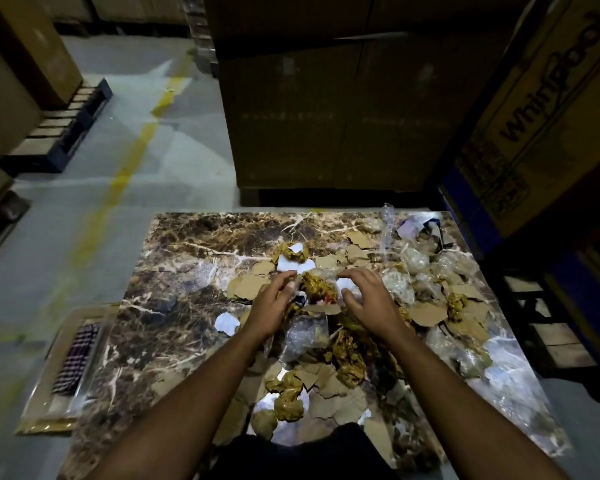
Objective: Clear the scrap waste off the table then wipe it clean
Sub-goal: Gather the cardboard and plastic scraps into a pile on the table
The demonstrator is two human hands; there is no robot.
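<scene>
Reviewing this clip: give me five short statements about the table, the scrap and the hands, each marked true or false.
1. Both hands are over the scrap pile. True: the left hand and right hand flank a crumpled yellow wad.
2. The marble table is already cleared. False: cardboard scraps and plastic still cover its right side.
3. A checked cloth lies left of the table. True.
4. The right hand holds a broom. False: no broom shows.
5. The box at right reads Whirlpool. True.

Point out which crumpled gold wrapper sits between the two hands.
The gold wrapper bunched between the left hand and right hand; the other gold wads lie farther back, off right, or nearer the person.
</scene>
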